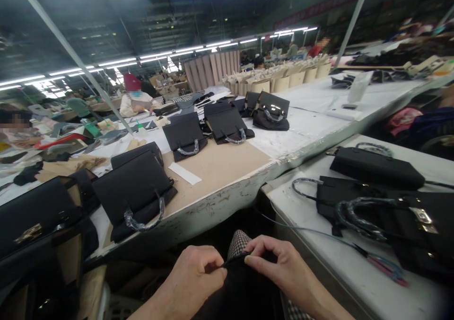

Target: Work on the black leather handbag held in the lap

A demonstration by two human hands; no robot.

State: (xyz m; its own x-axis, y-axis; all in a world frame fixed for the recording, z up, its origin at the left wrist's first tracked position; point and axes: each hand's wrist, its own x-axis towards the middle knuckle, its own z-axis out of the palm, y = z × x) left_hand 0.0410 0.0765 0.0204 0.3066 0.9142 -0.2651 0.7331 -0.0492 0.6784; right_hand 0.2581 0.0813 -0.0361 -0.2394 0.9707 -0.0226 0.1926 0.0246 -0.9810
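Note:
My left hand (pixel 196 270) is closed, thumb and fingers pinching the upper edge of a black leather-like piece (pixel 244 289) over my lap. My right hand (pixel 275 261) pinches the same edge a short way to the right, thumb against forefinger. The lower part of the piece is too dark to make out, so I cannot tell whether it is a whole bag. Checked fabric (pixel 238 243) shows behind the pinched edge. On the side table, beyond my right hand, lie pink-and-blue handled snips or pliers (pixel 385 265).
Black handbags (pixel 131 187) with wrapped handles stand along the long white table (pixel 301 140). More black bags (pixel 376 168) lie on the right-hand table (pixel 308 235). A white strip (pixel 185 173) rests on brown board (pixel 227 161). A masked person (pixel 136 97) sits across the table.

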